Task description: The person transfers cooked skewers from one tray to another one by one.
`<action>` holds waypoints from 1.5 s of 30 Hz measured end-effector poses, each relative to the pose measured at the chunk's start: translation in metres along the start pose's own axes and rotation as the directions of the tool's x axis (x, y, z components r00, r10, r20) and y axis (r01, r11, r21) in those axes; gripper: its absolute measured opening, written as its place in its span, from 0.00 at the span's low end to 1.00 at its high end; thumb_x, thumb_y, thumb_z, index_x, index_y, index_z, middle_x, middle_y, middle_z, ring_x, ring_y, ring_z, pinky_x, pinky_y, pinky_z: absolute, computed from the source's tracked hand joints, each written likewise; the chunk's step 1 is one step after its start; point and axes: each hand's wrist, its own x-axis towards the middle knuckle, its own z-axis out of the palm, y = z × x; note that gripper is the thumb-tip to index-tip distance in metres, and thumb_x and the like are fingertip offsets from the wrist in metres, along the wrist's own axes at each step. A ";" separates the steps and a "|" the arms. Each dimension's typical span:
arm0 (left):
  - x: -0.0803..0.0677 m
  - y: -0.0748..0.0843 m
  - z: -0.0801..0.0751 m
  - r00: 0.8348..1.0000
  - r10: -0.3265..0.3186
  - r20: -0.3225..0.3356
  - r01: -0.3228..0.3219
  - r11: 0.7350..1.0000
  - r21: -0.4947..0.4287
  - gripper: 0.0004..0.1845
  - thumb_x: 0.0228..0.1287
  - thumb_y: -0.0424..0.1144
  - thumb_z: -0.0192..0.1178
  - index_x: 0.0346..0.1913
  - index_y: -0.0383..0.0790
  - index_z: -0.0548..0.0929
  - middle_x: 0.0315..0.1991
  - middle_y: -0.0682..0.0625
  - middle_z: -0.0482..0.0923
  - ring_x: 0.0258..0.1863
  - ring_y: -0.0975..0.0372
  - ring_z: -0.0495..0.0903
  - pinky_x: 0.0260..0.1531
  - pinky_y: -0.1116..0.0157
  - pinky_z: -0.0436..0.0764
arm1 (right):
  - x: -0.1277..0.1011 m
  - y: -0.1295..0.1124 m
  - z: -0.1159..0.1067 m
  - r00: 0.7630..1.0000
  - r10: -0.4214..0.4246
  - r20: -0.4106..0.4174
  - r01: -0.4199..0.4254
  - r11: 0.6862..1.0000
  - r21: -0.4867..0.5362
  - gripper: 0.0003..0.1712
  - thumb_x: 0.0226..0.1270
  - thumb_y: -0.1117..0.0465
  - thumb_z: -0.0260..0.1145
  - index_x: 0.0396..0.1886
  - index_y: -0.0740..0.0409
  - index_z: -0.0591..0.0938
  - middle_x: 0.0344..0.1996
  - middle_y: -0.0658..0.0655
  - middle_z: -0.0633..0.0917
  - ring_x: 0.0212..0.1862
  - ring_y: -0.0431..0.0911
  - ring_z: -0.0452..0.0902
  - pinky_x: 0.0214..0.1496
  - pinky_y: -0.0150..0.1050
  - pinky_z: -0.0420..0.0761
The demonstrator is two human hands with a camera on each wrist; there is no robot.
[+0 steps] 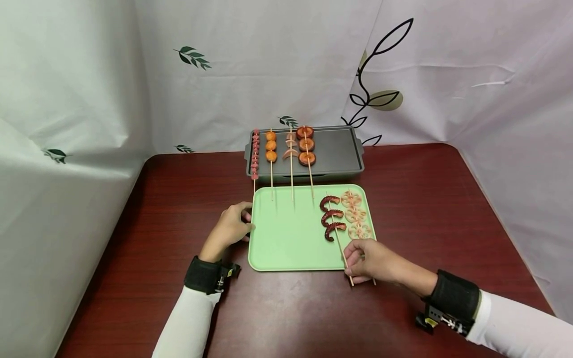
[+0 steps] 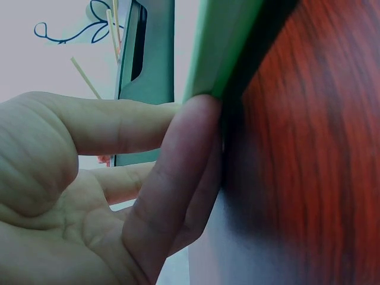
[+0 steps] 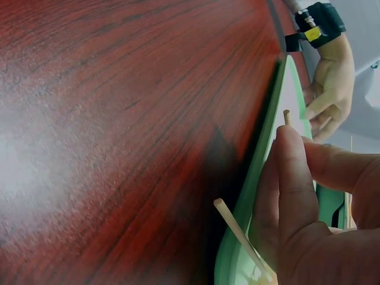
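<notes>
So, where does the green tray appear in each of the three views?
Head: green tray lies at the centre, on the table, below the grey pan.
Left wrist: its edge runs along the top centre, with the left hand touching it.
Right wrist: its rim runs down the right side, beside the right hand.
Shared landmark: the red-brown table.

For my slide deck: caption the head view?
Left hand steadies the green plastic tray; right hand pinches a wooden skewer.

No readable text, label, brand or number shows in any view.
</notes>
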 end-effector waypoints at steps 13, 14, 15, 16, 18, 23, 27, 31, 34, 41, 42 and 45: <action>0.001 -0.001 0.000 1.000 -0.006 0.000 0.006 1.000 -0.008 0.29 0.66 0.22 0.61 0.71 0.31 0.72 0.40 0.40 0.74 0.24 0.56 0.79 0.22 0.61 0.88 | 0.002 -0.006 -0.004 0.999 0.012 0.052 -0.002 0.983 -0.181 0.17 0.67 0.67 0.67 0.52 0.72 0.76 0.35 0.57 0.83 0.22 0.42 0.72 0.15 0.32 0.76; 0.001 -0.001 0.000 1.000 -0.006 0.000 0.006 1.000 -0.007 0.30 0.66 0.22 0.61 0.71 0.31 0.72 0.40 0.40 0.74 0.24 0.56 0.79 0.22 0.61 0.88 | 0.001 -0.007 -0.004 0.999 0.016 0.050 -0.006 0.983 -0.185 0.18 0.67 0.67 0.67 0.53 0.72 0.76 0.35 0.57 0.83 0.22 0.42 0.72 0.15 0.32 0.76; 0.001 0.000 0.000 1.000 -0.006 0.001 0.006 1.000 -0.006 0.30 0.66 0.22 0.61 0.71 0.32 0.72 0.40 0.40 0.74 0.24 0.56 0.79 0.22 0.61 0.88 | 0.001 -0.007 -0.004 0.999 0.018 0.046 -0.009 0.982 -0.190 0.19 0.67 0.67 0.66 0.54 0.73 0.76 0.36 0.57 0.82 0.22 0.42 0.72 0.16 0.33 0.77; 0.001 -0.001 0.000 1.000 -0.005 0.000 0.005 1.000 -0.006 0.30 0.66 0.22 0.61 0.71 0.32 0.72 0.40 0.40 0.74 0.24 0.56 0.79 0.22 0.61 0.88 | 0.000 -0.008 -0.005 0.999 0.021 0.046 -0.011 0.981 -0.193 0.19 0.68 0.67 0.66 0.55 0.73 0.76 0.36 0.57 0.82 0.22 0.42 0.73 0.16 0.33 0.78; 0.001 -0.001 0.000 1.000 -0.004 0.000 0.004 1.000 -0.006 0.30 0.66 0.22 0.61 0.71 0.31 0.72 0.40 0.40 0.74 0.24 0.56 0.79 0.22 0.61 0.88 | -0.001 -0.010 -0.005 0.999 0.024 0.048 -0.014 0.980 -0.199 0.21 0.68 0.66 0.65 0.57 0.74 0.75 0.37 0.58 0.81 0.23 0.43 0.73 0.17 0.35 0.79; 0.001 -0.002 0.001 1.000 -0.001 -0.003 0.001 1.000 -0.005 0.30 0.66 0.22 0.61 0.71 0.31 0.72 0.40 0.39 0.74 0.24 0.56 0.80 0.22 0.61 0.88 | -0.002 -0.013 -0.008 0.998 0.018 0.062 -0.004 0.977 -0.215 0.23 0.69 0.66 0.64 0.59 0.75 0.74 0.36 0.57 0.81 0.24 0.44 0.74 0.17 0.37 0.81; 0.001 -0.001 0.001 1.000 -0.007 -0.004 0.007 1.000 0.000 0.30 0.66 0.22 0.61 0.71 0.31 0.72 0.41 0.39 0.74 0.24 0.56 0.80 0.21 0.61 0.88 | -0.002 -0.017 -0.010 0.998 -0.012 0.061 0.027 0.970 -0.243 0.23 0.68 0.67 0.63 0.59 0.74 0.74 0.34 0.57 0.81 0.24 0.45 0.75 0.18 0.40 0.83; 0.001 0.000 0.001 1.000 -0.012 -0.001 0.012 1.000 0.005 0.30 0.66 0.23 0.61 0.71 0.33 0.72 0.41 0.39 0.74 0.24 0.56 0.80 0.21 0.62 0.88 | -0.001 -0.026 -0.015 0.997 -0.063 0.032 0.070 0.959 -0.274 0.22 0.68 0.66 0.63 0.59 0.73 0.75 0.36 0.57 0.81 0.27 0.48 0.79 0.22 0.44 0.86; 0.001 0.000 0.000 1.000 -0.010 -0.003 0.010 1.000 0.003 0.30 0.66 0.23 0.62 0.71 0.33 0.73 0.41 0.40 0.74 0.24 0.56 0.80 0.21 0.61 0.88 | -0.001 -0.034 -0.020 0.992 -0.124 0.002 0.119 0.943 -0.312 0.23 0.70 0.64 0.65 0.60 0.72 0.75 0.39 0.58 0.82 0.31 0.49 0.81 0.27 0.42 0.87; 0.001 -0.002 0.000 1.000 0.011 0.007 -0.011 1.000 0.011 0.30 0.66 0.22 0.60 0.71 0.31 0.72 0.39 0.40 0.74 0.24 0.57 0.79 0.22 0.62 0.87 | 0.000 -0.052 -0.028 0.934 -0.336 -0.120 0.223 0.813 -0.538 0.20 0.69 0.61 0.71 0.57 0.64 0.80 0.45 0.57 0.85 0.46 0.46 0.83 0.46 0.37 0.87; 0.001 -0.002 0.000 1.000 0.011 0.007 -0.011 1.000 0.009 0.30 0.66 0.22 0.60 0.71 0.31 0.72 0.39 0.40 0.74 0.24 0.57 0.79 0.22 0.61 0.87 | 0.000 -0.054 -0.029 0.921 -0.365 -0.137 0.231 0.794 -0.563 0.21 0.68 0.62 0.72 0.57 0.63 0.80 0.45 0.58 0.85 0.47 0.47 0.84 0.48 0.39 0.88; 0.001 -0.002 0.000 1.000 0.011 0.005 -0.011 1.000 0.004 0.30 0.66 0.22 0.60 0.71 0.31 0.72 0.39 0.41 0.74 0.25 0.56 0.79 0.22 0.61 0.87 | 0.002 -0.058 -0.031 0.881 -0.440 -0.177 0.245 0.742 -0.624 0.22 0.68 0.61 0.73 0.58 0.62 0.80 0.47 0.59 0.85 0.50 0.52 0.85 0.51 0.48 0.88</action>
